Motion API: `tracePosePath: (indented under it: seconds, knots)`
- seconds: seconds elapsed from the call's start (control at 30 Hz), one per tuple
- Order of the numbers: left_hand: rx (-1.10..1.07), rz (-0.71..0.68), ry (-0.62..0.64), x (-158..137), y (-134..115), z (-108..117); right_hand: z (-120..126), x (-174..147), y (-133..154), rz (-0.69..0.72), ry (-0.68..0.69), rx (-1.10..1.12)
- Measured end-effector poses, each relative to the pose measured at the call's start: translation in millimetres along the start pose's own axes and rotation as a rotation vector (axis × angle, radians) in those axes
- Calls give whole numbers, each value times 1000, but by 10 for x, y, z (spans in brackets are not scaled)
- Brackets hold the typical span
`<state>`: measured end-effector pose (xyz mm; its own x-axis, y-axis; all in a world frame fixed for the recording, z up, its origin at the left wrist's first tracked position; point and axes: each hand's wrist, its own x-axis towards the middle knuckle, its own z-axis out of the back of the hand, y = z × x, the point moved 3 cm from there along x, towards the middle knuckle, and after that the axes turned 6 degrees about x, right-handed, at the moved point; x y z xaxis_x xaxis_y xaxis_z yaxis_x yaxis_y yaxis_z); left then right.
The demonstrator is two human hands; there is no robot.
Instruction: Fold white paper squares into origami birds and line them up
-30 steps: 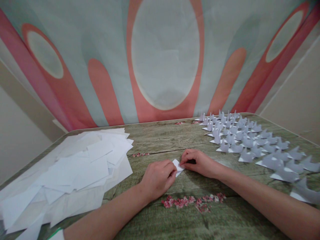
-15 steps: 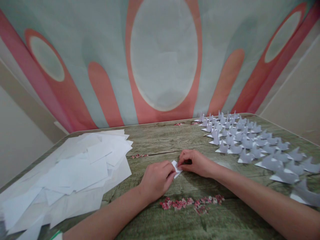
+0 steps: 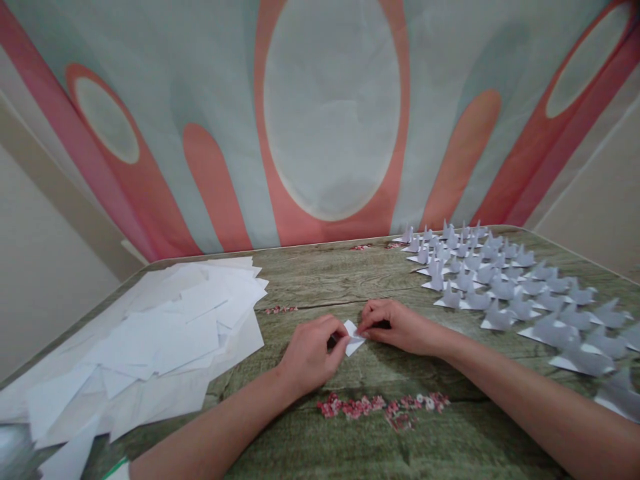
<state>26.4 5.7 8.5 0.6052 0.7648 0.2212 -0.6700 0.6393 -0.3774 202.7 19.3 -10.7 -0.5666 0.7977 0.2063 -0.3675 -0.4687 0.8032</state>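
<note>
A small folded white paper (image 3: 353,340) lies low over the middle of the table, between my two hands. My left hand (image 3: 315,350) pinches its left corner between thumb and index finger. From the other side, my right hand (image 3: 393,323) grips the right corner with its fingertips, the remaining fingers curled in. Creases run across the paper, and it spans the short gap between the hands. Its two outer corners are hidden under my fingertips.
On the left side spreads a loose pile of white paper sheets (image 3: 165,333). Several rows of folded paper birds (image 3: 500,287) stand along the right. Printed pink flowers mark the wood-patterned table (image 3: 310,280). Behind it hangs a patterned backdrop (image 3: 330,120).
My left fingers have shifted slightly left and lifted, showing more of the folded paper. The right hand keeps its pinch. The whole view has swung a little.
</note>
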Motion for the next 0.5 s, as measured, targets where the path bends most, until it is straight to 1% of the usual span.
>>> tracePosePath:
  seconds: [0.2,0.37,0.5]
  knots:
    - [-6,-5,-7,9,-13,8,33,-61,85,31,6,-38]
    - [-4,7,-6,10,-5,-1,-2,-49,38,25,-34,-51]
    - [-10,30,-20,5,5,-7,-31,-38,29,-6,-47,-92]
